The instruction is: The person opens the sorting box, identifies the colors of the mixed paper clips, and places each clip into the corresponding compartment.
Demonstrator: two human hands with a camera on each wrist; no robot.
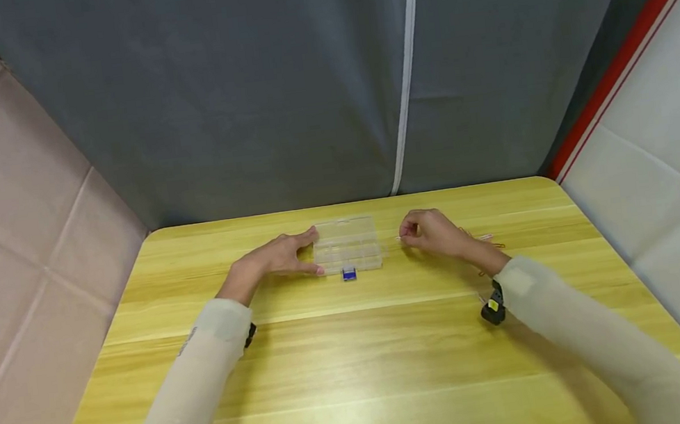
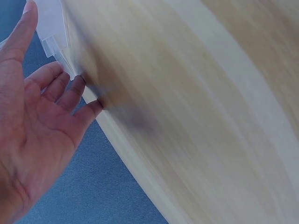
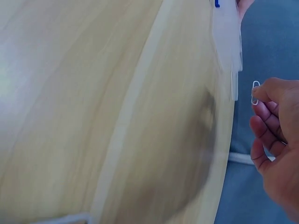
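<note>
The left hand [image 1: 278, 255] lay flat with straight fingers against the left end of a clear compartment box [image 1: 346, 245] at the far middle of the wooden surface [image 1: 358, 371], while the right hand [image 1: 433, 231], just right of it, pinched a small white paper clip [image 3: 255, 93], no writing legible.

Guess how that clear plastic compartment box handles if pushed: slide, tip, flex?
The clear box lies flat and low, so it probably slides rather than tips. It looks thin-walled and light; the left hand touching its side may be steadying it.
</note>
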